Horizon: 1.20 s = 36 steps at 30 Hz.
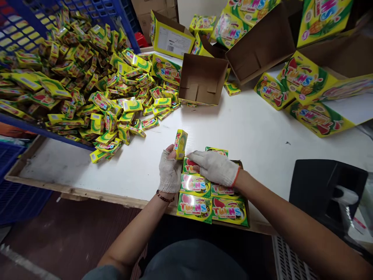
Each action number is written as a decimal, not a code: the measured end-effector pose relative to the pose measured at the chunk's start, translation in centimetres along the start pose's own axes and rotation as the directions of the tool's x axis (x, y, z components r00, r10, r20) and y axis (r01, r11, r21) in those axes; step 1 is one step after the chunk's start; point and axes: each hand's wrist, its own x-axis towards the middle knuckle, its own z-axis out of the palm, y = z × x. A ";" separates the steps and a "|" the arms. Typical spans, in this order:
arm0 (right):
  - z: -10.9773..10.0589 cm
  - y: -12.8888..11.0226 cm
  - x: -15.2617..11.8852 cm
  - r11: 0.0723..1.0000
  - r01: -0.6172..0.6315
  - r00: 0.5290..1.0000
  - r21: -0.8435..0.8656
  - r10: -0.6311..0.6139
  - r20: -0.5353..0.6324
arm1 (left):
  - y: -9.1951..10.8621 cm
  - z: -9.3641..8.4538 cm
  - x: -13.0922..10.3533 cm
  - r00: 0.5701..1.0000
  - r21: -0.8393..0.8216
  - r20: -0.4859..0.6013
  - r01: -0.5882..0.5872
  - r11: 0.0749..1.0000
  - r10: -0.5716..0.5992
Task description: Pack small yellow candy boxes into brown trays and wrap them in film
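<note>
At the near edge of a white table (pixel 256 132), my gloved left hand (pixel 169 173) pinches a small yellow packet (pixel 180 144) upright between thumb and fingertips, its print too small to read. Just right of that grip, my gloved right hand (pixel 214 167) lies flat, fingers spread, on packets stacked in a brown tray (pixel 244 182); those below my palm read "TWINS" (pixel 194 208) in coloured letters over fruit pictures. Beyond my left hand, a heap of loose yellow-green packets (pixel 87 81) spills from a blue crate (pixel 96 11). Straight beyond both hands stands an empty brown carton (pixel 202 79). Far right, larger yellow "TWINS" cartons (pixel 303 79) lie tumbled. A black machine (pixel 323 190) sits just right of my right forearm.
</note>
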 end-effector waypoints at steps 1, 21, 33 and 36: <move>0.1 -0.2 0.1 0.999 -0.024 1.000 -0.032 0.024 -0.012 | 0.0 0.1 0.1 1.000 -0.002 -0.001 0.002 1.000 -0.002; -1.3 0.7 0.8 0.957 0.047 0.991 0.286 -0.081 0.108 | 0.2 0.2 -0.7 0.994 -0.036 -0.050 0.097 0.995 -0.099; -3.0 -0.4 -0.2 0.670 -0.089 0.811 0.737 0.478 -0.336 | 3.6 1.1 0.6 0.785 0.559 0.604 -0.543 0.627 0.141; -4.4 -0.3 -1.2 0.726 -0.240 0.789 0.645 0.533 -0.306 | 4.3 1.2 0.2 0.704 0.595 0.698 -0.671 0.442 0.130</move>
